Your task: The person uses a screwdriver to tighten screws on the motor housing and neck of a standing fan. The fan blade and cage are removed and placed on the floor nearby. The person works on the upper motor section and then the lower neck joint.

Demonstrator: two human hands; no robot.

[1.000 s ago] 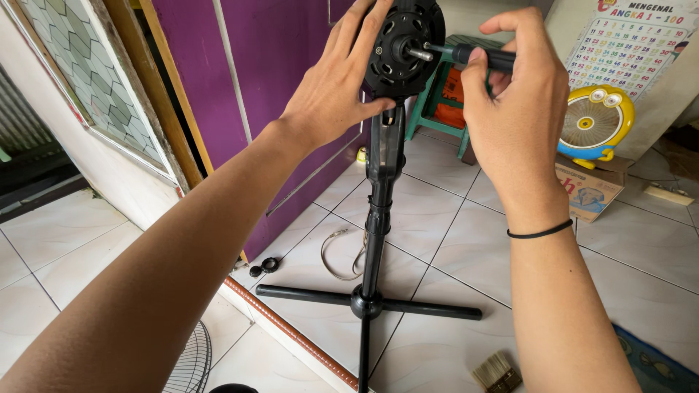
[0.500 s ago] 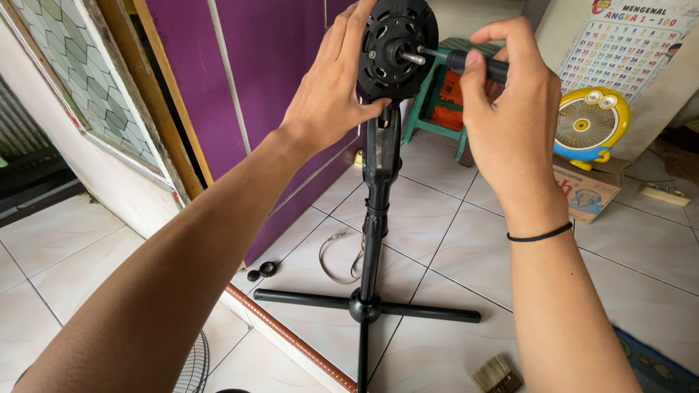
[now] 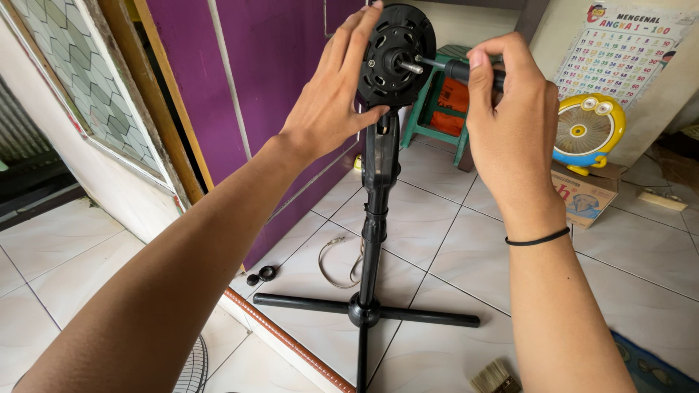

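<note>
Black fan motor [image 3: 393,54] on stand [image 3: 375,218], upright between both hands. Left hand [image 3: 331,102] cupped on motor's left side, fingers spread up its face. Right hand [image 3: 510,124] closed around screwdriver [image 3: 451,68], tip by the motor's shaft. Below hands: cross base [image 3: 364,311] on tiled floor [image 3: 429,218], cable [image 3: 338,262] and two small caps [image 3: 261,275] near it. Brush [image 3: 495,378] under right forearm. Green stool [image 3: 440,109] behind right hand; yellow toy fan [image 3: 586,131] right of it.

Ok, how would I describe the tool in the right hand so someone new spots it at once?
Start at the black stand fan pole rising from its cross base on the tiled floor. At its top is the round black motor housing, steadied by the left hand. The screwdriver is the dark-handled tool in the right hand, its tip at the housing.
</note>
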